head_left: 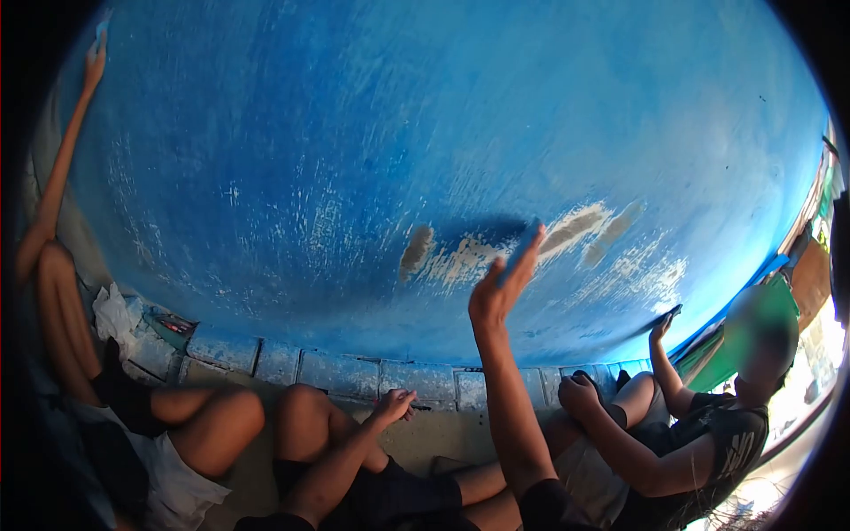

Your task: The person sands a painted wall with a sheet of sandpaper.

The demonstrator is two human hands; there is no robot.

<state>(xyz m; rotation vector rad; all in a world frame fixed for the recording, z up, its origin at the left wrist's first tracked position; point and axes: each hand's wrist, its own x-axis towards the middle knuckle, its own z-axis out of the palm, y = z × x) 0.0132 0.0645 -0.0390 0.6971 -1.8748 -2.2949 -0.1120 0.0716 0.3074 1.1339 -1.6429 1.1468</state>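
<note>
A blue wall (354, 115) with pale scraped streaks and grey patches fills most of the head view. Raised before its scuffed part is my right hand (505, 288), open, thumb apart from the fingers, nothing visible in it. Its shadow falls on the wall; whether the fingertips touch is unclear. Lower down, over my knees, my left hand (396, 406) is closed, with a small dark thing at its fingertips that I cannot make out.
Grey blocks (336, 373) line the wall's foot. At the right, a seated person (708, 442) holds a dark object (671, 315) to the wall. At the left, another person's arm (62, 168) reaches up the wall. A crumpled white bag (113, 311) lies near that person's knees.
</note>
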